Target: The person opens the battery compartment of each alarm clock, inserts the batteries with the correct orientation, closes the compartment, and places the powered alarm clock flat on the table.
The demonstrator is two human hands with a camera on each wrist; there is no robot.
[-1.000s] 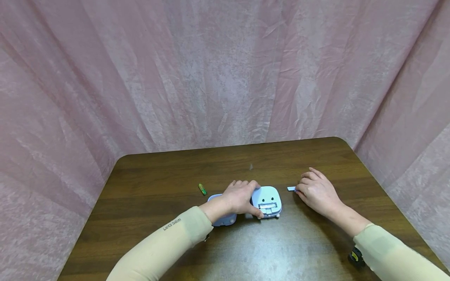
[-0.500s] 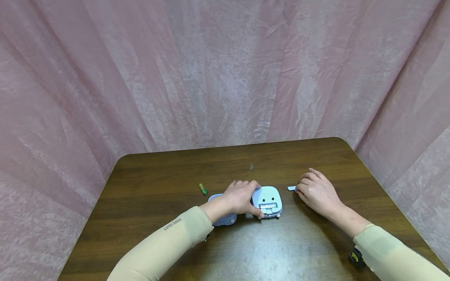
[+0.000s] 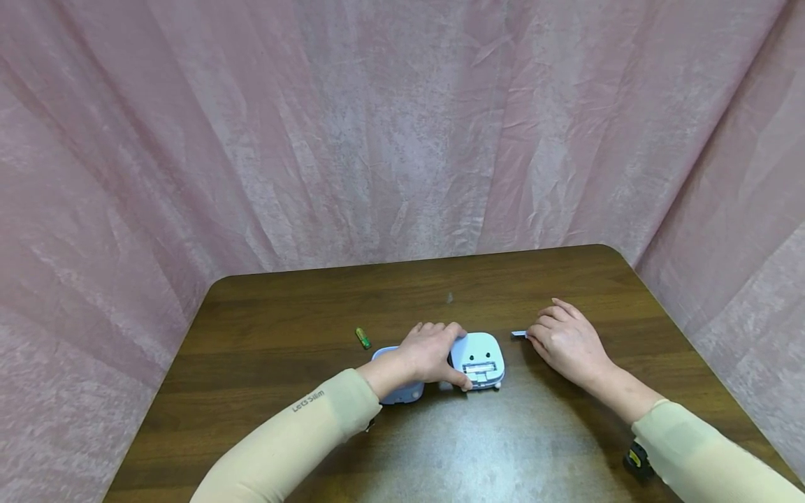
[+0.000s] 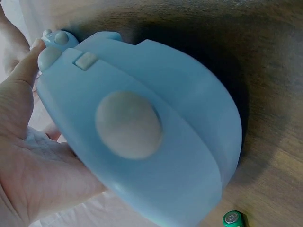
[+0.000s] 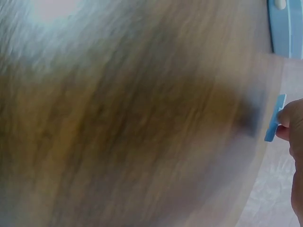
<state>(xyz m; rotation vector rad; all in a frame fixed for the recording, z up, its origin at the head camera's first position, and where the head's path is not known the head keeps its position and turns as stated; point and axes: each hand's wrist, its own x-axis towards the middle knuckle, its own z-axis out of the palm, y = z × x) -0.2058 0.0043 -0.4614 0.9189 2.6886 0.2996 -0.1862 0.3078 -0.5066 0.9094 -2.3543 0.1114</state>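
Observation:
My left hand (image 3: 428,355) grips a light-blue rounded plastic case, thumb at its near edge and index finger at its far edge. The half at its right (image 3: 478,349) lies with a recessed battery compartment facing up, a pale cell-shaped form inside and two dark dots above. Another light-blue half (image 3: 402,396) shows under my left wrist, partly hidden. Close up in the left wrist view, the blue shell (image 4: 175,156) carries a round pale knob. My right hand (image 3: 562,346), to the right of the case, pinches a small flat light-blue strip, like a battery cover (image 5: 273,124), between thumb and finger.
A green and yellow battery (image 3: 363,338) lies behind and left of the case. The brown wooden table (image 3: 283,321) has rounded far corners. Pink curtains (image 3: 402,140) hang behind it and along both sides.
My right hand has shifted slightly left and away from me, and the strip in it has tilted so that it looks thinner. My left hand and the case have stayed put.

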